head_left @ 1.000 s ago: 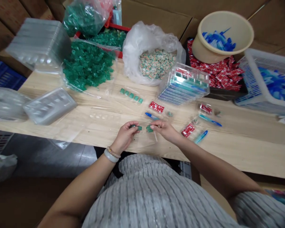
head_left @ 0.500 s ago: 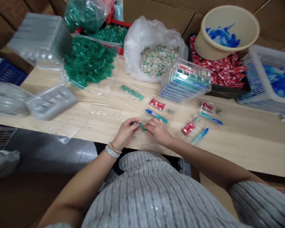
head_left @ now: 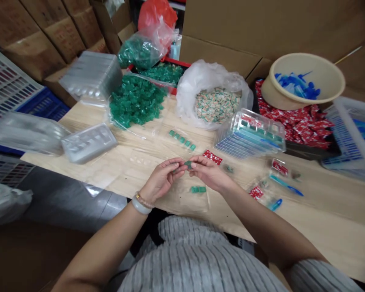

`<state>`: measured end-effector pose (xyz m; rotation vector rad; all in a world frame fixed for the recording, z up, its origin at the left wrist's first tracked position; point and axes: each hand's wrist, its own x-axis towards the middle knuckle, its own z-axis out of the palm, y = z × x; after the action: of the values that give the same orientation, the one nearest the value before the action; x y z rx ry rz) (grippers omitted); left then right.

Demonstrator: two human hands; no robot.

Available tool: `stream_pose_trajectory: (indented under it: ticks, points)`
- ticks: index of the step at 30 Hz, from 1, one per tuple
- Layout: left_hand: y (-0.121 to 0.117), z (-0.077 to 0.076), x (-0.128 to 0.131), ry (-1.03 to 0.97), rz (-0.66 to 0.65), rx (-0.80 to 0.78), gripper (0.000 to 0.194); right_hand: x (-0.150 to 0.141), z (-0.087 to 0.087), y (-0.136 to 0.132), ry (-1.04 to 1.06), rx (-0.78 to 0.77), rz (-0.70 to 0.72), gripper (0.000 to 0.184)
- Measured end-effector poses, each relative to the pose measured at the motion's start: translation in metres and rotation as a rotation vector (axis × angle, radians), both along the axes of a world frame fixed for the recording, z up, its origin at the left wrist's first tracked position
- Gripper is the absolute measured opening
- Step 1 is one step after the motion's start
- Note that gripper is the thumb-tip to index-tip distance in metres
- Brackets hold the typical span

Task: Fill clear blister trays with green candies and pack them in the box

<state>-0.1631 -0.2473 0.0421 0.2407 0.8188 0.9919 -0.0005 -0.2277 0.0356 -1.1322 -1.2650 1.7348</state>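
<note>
Small green plastic piece (head_left: 187, 164): one, above the pale wooden table (head_left: 322, 221), pinched narrowly by my left fingers (head_left: 174, 165) and right fingers (head_left: 197, 165); might drop, should uneven pressure twist it loose.

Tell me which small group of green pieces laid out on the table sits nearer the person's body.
The short green group, on the near side of the left hand and right hand; the longer slanting row lies beyond them.
</note>
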Motion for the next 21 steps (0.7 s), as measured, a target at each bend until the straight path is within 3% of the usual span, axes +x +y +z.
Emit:
stream_pose_trajectory:
  ticks: [3, 6, 9, 12, 14, 18, 21]
  points:
    - [-0.004, 0.002, -0.004, 0.018, 0.021, -0.014, 0.014, 0.012, -0.002, -0.002, 0.115, -0.216, 0.012, 0.024]
    - [-0.018, -0.005, -0.004, 0.111, 0.053, -0.043, 0.011, 0.025, -0.006, -0.017, 0.021, -0.197, 0.009, 0.025]
    - [-0.036, -0.015, -0.002, 0.140, 0.021, -0.085, 0.015, 0.030, -0.015, -0.037, -0.290, 0.106, 0.033, 0.021]
    - [-0.049, -0.023, -0.001, 0.128, -0.010, -0.105, 0.024, 0.025, -0.027, -0.054, -0.605, 0.539, 0.200, 0.014]
    - [-0.054, -0.028, -0.001, 0.145, -0.022, -0.089, 0.027, 0.020, -0.034, -0.062, -0.746, 0.744, 0.325, 0.016]
    - [-0.056, -0.036, -0.004, 0.145, -0.023, -0.039, 0.030, 0.013, -0.042, -0.068, -0.993, 0.932, 0.425, 0.017]
    - [-0.056, -0.038, -0.004, 0.154, -0.026, -0.011, 0.027, 0.012, -0.036, -0.067, -1.042, 0.960, 0.382, 0.018]
